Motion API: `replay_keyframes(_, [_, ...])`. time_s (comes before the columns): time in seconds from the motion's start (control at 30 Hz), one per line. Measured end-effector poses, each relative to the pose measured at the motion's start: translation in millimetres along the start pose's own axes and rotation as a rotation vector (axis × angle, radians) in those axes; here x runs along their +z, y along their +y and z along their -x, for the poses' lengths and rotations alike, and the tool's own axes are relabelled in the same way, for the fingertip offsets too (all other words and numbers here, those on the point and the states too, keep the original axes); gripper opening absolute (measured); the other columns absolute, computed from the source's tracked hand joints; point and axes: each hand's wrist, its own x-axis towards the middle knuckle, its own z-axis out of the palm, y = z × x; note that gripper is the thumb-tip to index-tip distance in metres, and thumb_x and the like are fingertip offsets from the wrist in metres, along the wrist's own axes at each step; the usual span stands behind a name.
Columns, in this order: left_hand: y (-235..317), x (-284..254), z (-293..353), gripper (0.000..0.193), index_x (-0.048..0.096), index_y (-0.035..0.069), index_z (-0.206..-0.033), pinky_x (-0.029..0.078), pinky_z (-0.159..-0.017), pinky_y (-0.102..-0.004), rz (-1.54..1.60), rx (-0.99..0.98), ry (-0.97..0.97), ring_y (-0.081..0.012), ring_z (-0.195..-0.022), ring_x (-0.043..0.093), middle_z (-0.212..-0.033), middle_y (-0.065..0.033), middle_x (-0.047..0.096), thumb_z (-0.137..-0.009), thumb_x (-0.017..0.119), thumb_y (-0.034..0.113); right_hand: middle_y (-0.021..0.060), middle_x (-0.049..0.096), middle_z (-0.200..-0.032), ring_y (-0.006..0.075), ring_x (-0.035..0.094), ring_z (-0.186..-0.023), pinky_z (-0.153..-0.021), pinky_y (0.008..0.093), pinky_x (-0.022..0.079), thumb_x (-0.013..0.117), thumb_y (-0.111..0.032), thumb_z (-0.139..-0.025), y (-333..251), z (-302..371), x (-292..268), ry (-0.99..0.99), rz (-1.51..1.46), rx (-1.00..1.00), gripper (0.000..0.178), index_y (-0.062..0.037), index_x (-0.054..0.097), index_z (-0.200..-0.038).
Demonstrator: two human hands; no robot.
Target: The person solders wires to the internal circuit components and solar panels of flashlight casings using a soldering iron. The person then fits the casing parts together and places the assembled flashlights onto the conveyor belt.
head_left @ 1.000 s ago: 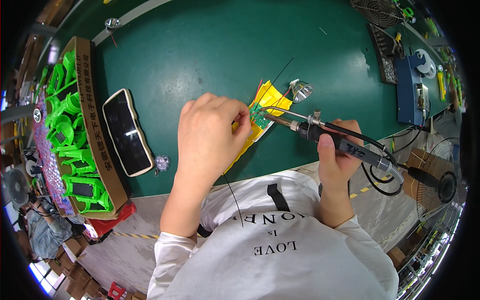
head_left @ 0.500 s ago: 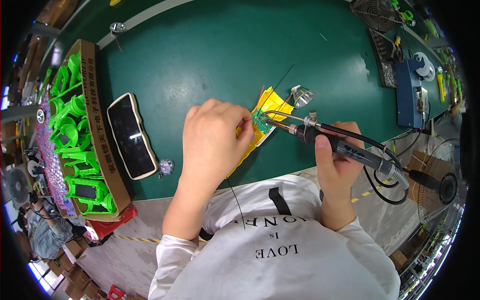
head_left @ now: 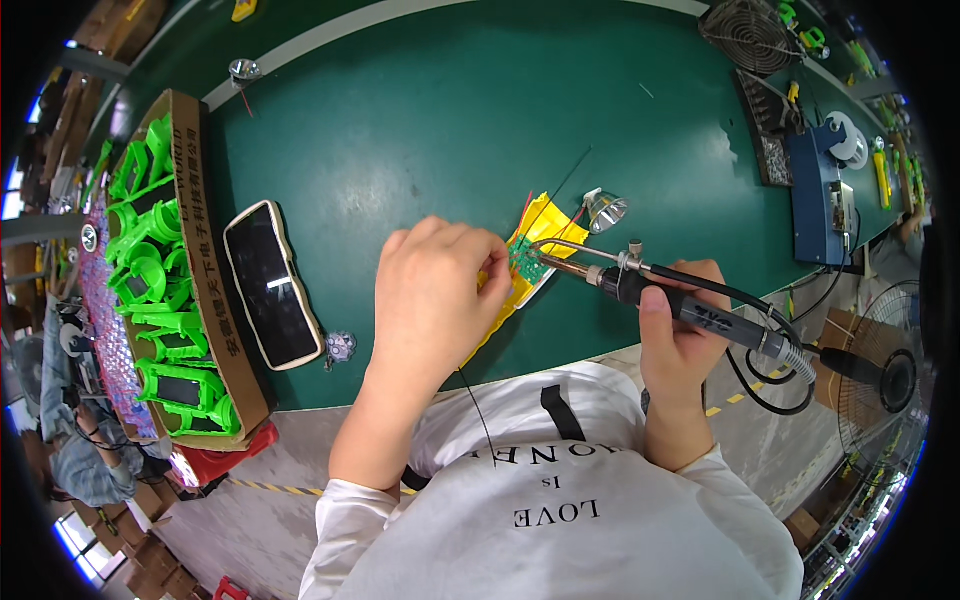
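Observation:
My right hand (head_left: 684, 330) is wrapped round a soldering iron (head_left: 700, 312) with a thin metal feed tube clamped along it. Its tip and the tube's end meet at a small green circuit board (head_left: 524, 262), which sits in a yellow housing (head_left: 545, 216). At the board's left edge my left hand (head_left: 438, 290) is closed in a pinch; what lies between its fingertips is hidden. A thin black wire (head_left: 568, 172) sticks up from the board, and another dark wire end (head_left: 474, 396) hangs below my left hand. Beside the housing lies a reflector lamp (head_left: 606, 212) on red wires.
A cardboard box (head_left: 222, 310) of green plastic housings (head_left: 150, 270) stands at the left, near a phone (head_left: 272, 290) and a small charm (head_left: 340, 347). Another reflector (head_left: 244, 72) lies far left. At the right stand a blue machine (head_left: 820, 200) and a fan (head_left: 880, 380).
The whole view has shifted slightly, so the bench items sit a little lower. Both hands keep their hold, and the iron's tip stays at the board.

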Motion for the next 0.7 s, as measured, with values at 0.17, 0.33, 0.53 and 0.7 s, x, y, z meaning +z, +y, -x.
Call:
replay_keyframes(0.17, [0.3, 1.3, -2.1, 0.004, 0.059, 0.007, -0.068, 0.039, -0.065, -0.0313, 0.013, 0.011, 0.001, -0.0189, -0.067, 0.052, -0.064, -0.0008, 0.058, -0.064, 0.061, 0.008, 0.0042, 0.051, -0.076, 0.006, 0.043, -0.06, -0.052, 0.019, 0.034, 0.061, -0.002, -0.075, 1.4, -2.7, -0.4, 0.03, 0.006, -0.034, 0.012, 0.0041, 0.055, -0.083])
replay_keyframes(0.33, [-1.5, 2.2, -1.8, 0.005, 0.057, 0.007, -0.068, 0.039, -0.065, -0.0317, 0.031, 0.03, 0.001, -0.02, -0.067, 0.052, -0.063, -0.0012, 0.056, -0.064, 0.061, 0.007, 0.0048, 0.051, -0.076, 0.0069, 0.044, -0.061, -0.053, 0.0198, 0.035, 0.061, -0.003, -0.075, 4.7, -1.7, -4.6, 0.042, -0.015, -0.017, 0.012, 0.0042, 0.055, -0.083])
replay_keyframes(0.53, [-0.9, -7.6, 4.9, 0.007, 0.058, 0.004, -0.072, 0.042, -0.065, -0.0324, 0.055, 0.091, 0.081, -0.0218, -0.07, 0.055, -0.074, -0.0057, 0.058, -0.066, 0.06, 0.002, 0.0049, 0.051, -0.076, 0.007, 0.044, -0.063, -0.054, 0.0196, 0.035, 0.061, -0.003, -0.075, 10.4, 2.7, -12.3, 0.046, -0.035, 0.016, 0.013, 0.0032, 0.053, -0.083])
replay_keyframes(0.7, [-19.6, -24.1, 50.3, 0.018, 0.06, 0.005, -0.086, 0.045, -0.061, -0.0321, 0.349, 0.162, -0.002, -0.0237, -0.071, 0.057, -0.091, -0.0069, 0.06, -0.068, 0.058, 0.001, 0.0037, 0.051, -0.074, 0.0063, 0.042, -0.064, -0.056, 0.019, 0.034, 0.061, -0.005, -0.076, 14.7, 6.3, -20.1, 0.096, -0.103, 0.054, 0.016, 0.0016, 0.05, -0.086])
